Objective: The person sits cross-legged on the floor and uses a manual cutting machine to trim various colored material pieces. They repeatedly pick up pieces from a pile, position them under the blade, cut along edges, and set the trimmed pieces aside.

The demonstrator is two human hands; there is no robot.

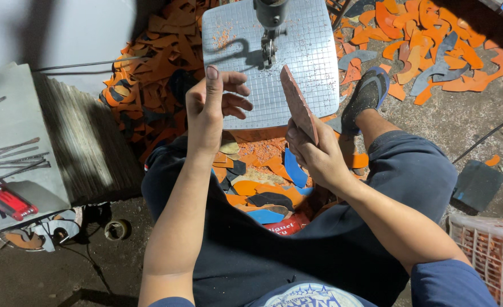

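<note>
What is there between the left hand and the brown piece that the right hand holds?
In the head view, only the grid-marked metal saw table shows between the left hand and the brown piece held by the right hand; nothing else lies there.

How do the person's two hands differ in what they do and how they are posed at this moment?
The right hand grips a reddish-brown flat piece and holds it on edge; the left hand holds nothing. The left hand is raised with fingers loosely curled and thumb up, over the near edge of the gridded saw table; the right hand sits lower, just before that table. Both are bare and close to the machine.
</note>
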